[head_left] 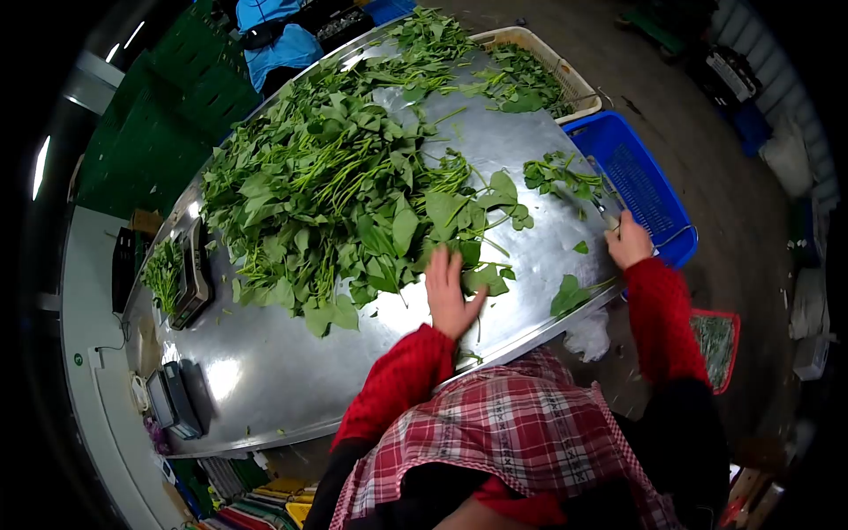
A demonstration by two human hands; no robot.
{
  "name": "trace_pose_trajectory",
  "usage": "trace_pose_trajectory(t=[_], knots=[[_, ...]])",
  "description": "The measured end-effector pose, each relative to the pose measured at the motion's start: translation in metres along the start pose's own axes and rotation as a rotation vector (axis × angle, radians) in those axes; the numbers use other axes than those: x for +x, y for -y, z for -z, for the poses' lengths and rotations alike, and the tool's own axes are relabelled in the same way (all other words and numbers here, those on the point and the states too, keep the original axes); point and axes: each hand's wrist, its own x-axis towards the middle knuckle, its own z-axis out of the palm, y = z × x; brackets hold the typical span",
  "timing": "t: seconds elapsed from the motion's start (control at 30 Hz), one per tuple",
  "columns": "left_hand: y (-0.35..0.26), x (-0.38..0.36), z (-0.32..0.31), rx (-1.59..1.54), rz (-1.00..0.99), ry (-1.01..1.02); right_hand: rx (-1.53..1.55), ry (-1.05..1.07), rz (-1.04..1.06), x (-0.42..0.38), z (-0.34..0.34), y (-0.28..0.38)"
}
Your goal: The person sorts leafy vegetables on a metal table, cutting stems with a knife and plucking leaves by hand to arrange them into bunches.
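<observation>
A large heap of leafy green stems [327,177] covers much of the metal table [291,380]. My left hand [450,291] lies at the heap's near edge, fingers stretched out over some leaves, gripping nothing that I can see. At the table's right edge my right hand [630,243] is closed round the handle of what looks like a knife [607,215]. Its blade points away from me, towards a small bunch of leafy stems [563,177]. Most of the handle is hidden in my fingers. A single leafy sprig [574,294] lies near the front edge.
A blue crate [649,177] stands against the table's right side, with a cream basket [579,84] of greens beyond it. On the left are a scale [192,278] and a dark device [174,400]. Green crates [177,97] are stacked behind; a person in blue [278,49] is at the far end.
</observation>
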Motion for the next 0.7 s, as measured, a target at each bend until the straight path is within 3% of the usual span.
trace_pose_trajectory(t=[0.03,0.07,0.1,0.13,0.2,0.23,0.27,0.33,0.4,0.43,0.47,0.5,0.6,0.7], knots=[[0.009,0.022,-0.020,-0.052,0.093,-0.063,0.196,-0.112,-0.024,-0.013,-0.009,0.003],[0.021,0.041,-0.048,-0.085,0.190,-0.098,0.573,-0.054,-0.125,-0.024,-0.033,0.000],[0.016,0.057,-0.060,-0.129,0.202,0.046,1.149,0.223,-0.449,-0.047,-0.020,0.038],[0.009,0.069,-0.071,-0.174,0.211,0.184,1.287,0.214,-0.545,-0.065,-0.043,0.056],[-0.020,0.082,-0.081,-0.728,0.304,0.529,1.639,0.302,-0.639,-0.090,-0.084,0.086],[-0.033,0.080,-0.078,-0.764,0.311,0.491,1.744,0.300,-0.684,-0.099,-0.094,0.107],[-0.030,0.077,-0.085,-0.775,0.334,0.374,1.796,0.440,-0.656,-0.106,-0.115,0.111],[-0.016,0.070,-0.057,-0.666,0.334,0.126,1.757,0.571,-0.551,-0.103,-0.145,0.117],[0.006,0.070,-0.022,-0.438,0.195,-0.061,1.703,0.673,-0.613,-0.064,-0.127,0.099],[0.022,0.076,-0.005,-0.271,0.146,-0.032,1.638,0.592,-0.679,-0.039,-0.105,0.098],[0.034,0.085,0.009,-0.106,0.102,-0.009,1.575,0.508,-0.688,-0.008,-0.123,0.072],[0.042,0.098,0.018,0.001,0.030,-0.005,1.497,0.420,-0.521,0.021,-0.136,0.041],[0.055,0.145,0.016,0.210,-0.117,0.153,0.796,-0.012,-0.205,0.054,-0.069,0.037],[0.065,0.184,-0.013,0.611,-0.144,0.388,0.521,0.048,0.012,0.005,-0.072,0.042]])
